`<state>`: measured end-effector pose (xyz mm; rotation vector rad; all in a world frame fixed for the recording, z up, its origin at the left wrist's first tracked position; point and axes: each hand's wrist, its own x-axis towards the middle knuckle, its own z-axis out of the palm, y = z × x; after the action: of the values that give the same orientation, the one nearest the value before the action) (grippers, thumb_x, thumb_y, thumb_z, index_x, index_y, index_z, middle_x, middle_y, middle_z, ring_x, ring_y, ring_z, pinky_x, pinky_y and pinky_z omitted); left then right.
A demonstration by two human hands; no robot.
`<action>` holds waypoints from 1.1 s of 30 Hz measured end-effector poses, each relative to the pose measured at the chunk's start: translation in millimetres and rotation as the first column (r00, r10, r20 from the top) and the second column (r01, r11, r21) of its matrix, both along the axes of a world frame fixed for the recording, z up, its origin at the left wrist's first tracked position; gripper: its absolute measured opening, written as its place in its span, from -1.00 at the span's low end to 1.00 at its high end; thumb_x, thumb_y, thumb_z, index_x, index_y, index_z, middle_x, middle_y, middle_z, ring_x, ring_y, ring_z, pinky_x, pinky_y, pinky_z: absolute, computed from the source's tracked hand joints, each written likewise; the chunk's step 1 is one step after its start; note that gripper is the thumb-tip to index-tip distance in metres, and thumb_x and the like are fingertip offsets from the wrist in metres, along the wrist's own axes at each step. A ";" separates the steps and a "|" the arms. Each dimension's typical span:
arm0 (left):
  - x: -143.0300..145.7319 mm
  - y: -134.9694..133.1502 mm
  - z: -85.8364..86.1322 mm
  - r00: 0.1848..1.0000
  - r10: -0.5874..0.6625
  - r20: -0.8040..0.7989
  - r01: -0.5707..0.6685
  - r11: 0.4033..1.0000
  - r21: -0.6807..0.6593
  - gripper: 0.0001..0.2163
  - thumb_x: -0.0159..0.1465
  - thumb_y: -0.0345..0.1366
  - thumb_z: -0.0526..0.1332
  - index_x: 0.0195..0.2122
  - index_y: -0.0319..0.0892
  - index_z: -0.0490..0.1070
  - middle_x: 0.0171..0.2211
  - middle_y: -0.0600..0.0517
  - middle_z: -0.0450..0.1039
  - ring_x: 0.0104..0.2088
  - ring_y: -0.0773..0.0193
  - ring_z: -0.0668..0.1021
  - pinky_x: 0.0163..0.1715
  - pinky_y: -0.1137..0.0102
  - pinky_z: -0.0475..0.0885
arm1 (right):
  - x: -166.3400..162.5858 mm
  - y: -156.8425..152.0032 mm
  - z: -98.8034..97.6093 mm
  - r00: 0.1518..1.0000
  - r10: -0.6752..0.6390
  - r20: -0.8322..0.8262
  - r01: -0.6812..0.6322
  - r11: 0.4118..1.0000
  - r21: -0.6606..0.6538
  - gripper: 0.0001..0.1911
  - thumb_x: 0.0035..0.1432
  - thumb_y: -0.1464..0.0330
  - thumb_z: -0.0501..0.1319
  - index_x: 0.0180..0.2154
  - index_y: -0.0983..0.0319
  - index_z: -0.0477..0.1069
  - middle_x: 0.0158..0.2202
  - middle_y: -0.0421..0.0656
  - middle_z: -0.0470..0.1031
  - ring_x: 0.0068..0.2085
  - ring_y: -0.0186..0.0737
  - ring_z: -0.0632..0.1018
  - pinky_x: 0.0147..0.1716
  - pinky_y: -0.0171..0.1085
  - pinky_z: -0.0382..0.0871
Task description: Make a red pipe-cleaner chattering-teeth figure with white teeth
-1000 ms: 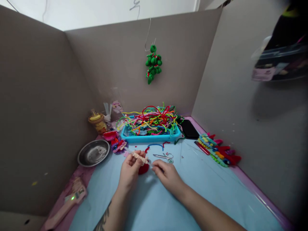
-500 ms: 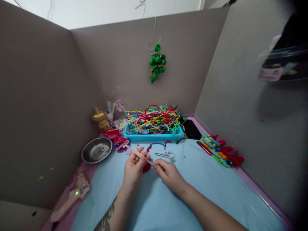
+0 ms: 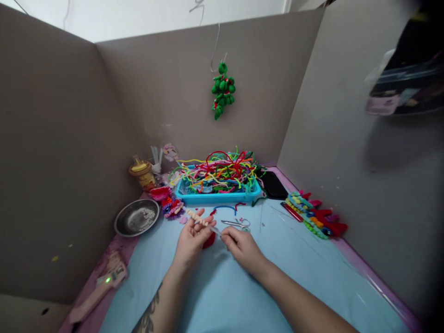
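Observation:
A cream fuzzy pipe cleaner (image 3: 197,217) is coiled around a thin translucent stick (image 3: 215,230) that looks like a glue stick. My left hand (image 3: 193,238) holds the coil between thumb and fingers, palm turned up, the other fingers partly spread. My right hand (image 3: 240,244) is closed on the stick's right end. Under the hands, a red fuzzy piece (image 3: 209,240) lies on the blue cloth, partly hidden by my left hand. Small scissors (image 3: 236,224) rest just beyond my right hand, near a bent blue pipe cleaner (image 3: 225,207).
Behind stands a blue tray (image 3: 218,199) heaped with colourful pipe cleaners. To the left are a metal bowl (image 3: 129,223) with small white bits, a pink glue gun (image 3: 100,293) and a purple-red fuzzy craft (image 3: 171,207). A phone (image 3: 274,185) and a fuzzy fish-like craft (image 3: 317,217) lie right.
More of the cream coil shows beyond my left fingers, reaching further up-left, and those fingers have spread slightly. My right hand keeps its grip on the stick. The whole view has shifted slightly.

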<state>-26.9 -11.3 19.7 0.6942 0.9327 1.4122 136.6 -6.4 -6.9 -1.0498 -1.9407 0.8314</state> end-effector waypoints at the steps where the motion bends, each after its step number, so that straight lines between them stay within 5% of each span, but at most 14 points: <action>1: 1.1 -0.4 -0.8 1.000 -0.006 -0.027 0.005 1.000 -0.010 -0.37 -0.10 -0.35 0.44 0.02 -0.20 0.28 -0.26 -0.07 0.55 -0.22 0.18 0.59 -0.16 0.34 0.42 | 0.1 -0.2 0.2 1.000 -0.001 0.001 0.001 1.000 0.004 -0.81 0.24 0.34 0.03 -0.37 0.21 0.35 -0.56 -0.28 0.35 -0.51 -0.34 0.39 -0.47 -0.38 0.21; 5: 3.7 -1.8 -2.8 0.995 0.060 -0.079 -0.060 0.998 -0.002 -0.46 -0.09 -0.27 0.43 -0.08 -0.24 0.33 -0.40 -0.01 0.55 -0.30 0.18 0.60 -0.24 0.35 0.43 | -0.7 -1.7 3.0 1.000 0.012 0.016 -0.012 1.000 0.010 -0.82 0.24 0.35 0.03 -0.37 0.21 0.36 -0.55 -0.28 0.36 -0.50 -0.34 0.38 -0.47 -0.38 0.21; 17: -18.2 8.0 2.8 0.951 0.301 0.070 -0.304 0.951 0.053 -0.64 -0.09 -0.29 0.43 -0.26 -0.20 0.43 -0.41 0.05 0.54 -0.33 0.30 0.58 -0.25 0.42 0.45 | 3.2 6.3 -0.9 0.991 -0.007 0.134 0.006 1.000 0.007 -0.84 0.21 0.38 0.07 -0.39 0.20 0.37 -0.50 -0.26 0.43 -0.43 -0.30 0.45 -0.41 -0.37 0.22; 22: -31.9 14.6 -2.0 0.875 0.482 0.031 -0.481 0.862 0.158 -0.74 -0.01 -0.25 0.38 -0.28 -0.17 0.46 -0.31 0.02 0.54 -0.28 0.30 0.57 -0.15 0.34 0.42 | 26.1 25.7 -4.1 0.930 -0.213 0.301 0.207 0.977 0.053 -0.84 0.19 0.40 0.06 -0.38 0.20 0.39 -0.42 -0.17 0.47 -0.34 -0.20 0.46 -0.36 -0.31 0.23; 26: -28.2 12.0 -5.6 0.903 0.347 -0.254 -0.331 0.938 0.105 -0.67 0.02 -0.15 0.35 -0.23 -0.21 0.48 -0.24 -0.09 0.55 -0.28 0.19 0.57 -0.27 0.35 0.43 | 41.2 38.5 -10.0 0.844 -0.392 0.365 0.361 0.920 0.151 -0.88 0.14 0.41 0.13 -0.40 0.21 0.43 -0.38 -0.08 0.48 -0.26 -0.13 0.43 -0.26 -0.24 0.25; 29: -18.4 5.7 -8.0 0.749 0.240 -0.617 -0.153 0.969 0.192 -0.76 0.12 -0.15 0.26 -0.28 -0.20 0.52 -0.25 -0.12 0.56 -0.29 0.13 0.56 -0.28 0.32 0.42 | 38.5 36.4 -8.7 0.860 -0.457 0.227 0.407 0.883 0.233 -0.87 0.09 0.39 0.19 -0.27 0.22 0.45 -0.23 -0.02 0.46 -0.13 -0.04 0.41 -0.12 -0.13 0.25; 33: -7.6 -2.2 -14.4 0.359 0.275 -0.892 0.119 0.934 0.336 -0.80 0.22 -0.32 0.12 -0.19 -0.14 0.51 -0.23 -0.08 0.56 -0.22 0.12 0.56 -0.16 0.27 0.40 | 20.2 19.8 -0.1 0.993 -0.112 -0.025 0.114 0.988 0.103 -0.63 0.10 0.36 0.18 -0.01 0.19 0.33 -0.13 -0.07 0.43 -0.21 -0.18 0.47 -0.20 -0.19 0.36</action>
<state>-34.5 -13.6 5.3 1.9041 1.6304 1.1953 156.8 13.4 -7.0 -1.0750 -1.8691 0.6684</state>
